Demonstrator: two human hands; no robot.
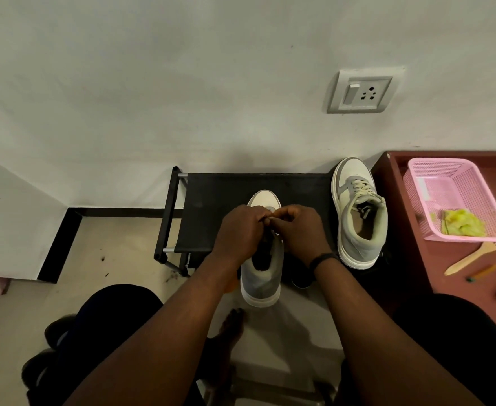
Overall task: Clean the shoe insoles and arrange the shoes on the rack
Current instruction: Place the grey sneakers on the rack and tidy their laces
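A grey and cream sneaker (260, 284) sits heel toward me, its toe over the front of the black shoe rack (211, 200). Over its tongue my left hand (239, 234) and my right hand (302, 232) meet, fingers curled and pinching the cream laces between them. The lace ends and most of the tongue are hidden under my hands. The matching sneaker (358, 212) stands on the rack's right end, laces tied, toe toward the wall.
A pink basket (422, 200) holding a yellow-green cloth (462, 225) stands on the dark red table (410, 259) at right, beside a wooden spatula (472, 257), cables and small tools. Dark shoes (56, 329) lie on the floor at lower left. My bare foot (232, 323) is below the sneaker.
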